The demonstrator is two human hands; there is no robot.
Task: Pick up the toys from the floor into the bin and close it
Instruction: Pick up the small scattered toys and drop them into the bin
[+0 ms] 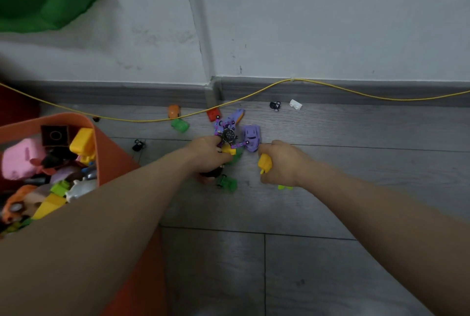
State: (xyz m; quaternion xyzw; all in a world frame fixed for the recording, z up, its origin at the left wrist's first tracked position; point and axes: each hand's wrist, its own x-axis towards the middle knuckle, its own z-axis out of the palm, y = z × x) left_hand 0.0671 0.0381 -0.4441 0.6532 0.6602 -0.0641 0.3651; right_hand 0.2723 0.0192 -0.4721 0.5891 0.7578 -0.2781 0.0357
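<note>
Toys scatter on the grey floor (330, 201) near the skirting; orange bin (101, 153) at left, cut off by the frame and partly behind the left forearm, heaped with blocks and plush; lid not seen. Small dark toys by the wall are too blurred to identify. Bare floor lies open to the right. Left hand (207, 154) grips a purple spinner toy (227, 130) with other pieces bunched beneath; right hand (282, 163) curls round a yellow block (264, 163); purple car (251, 137) between them.
</note>
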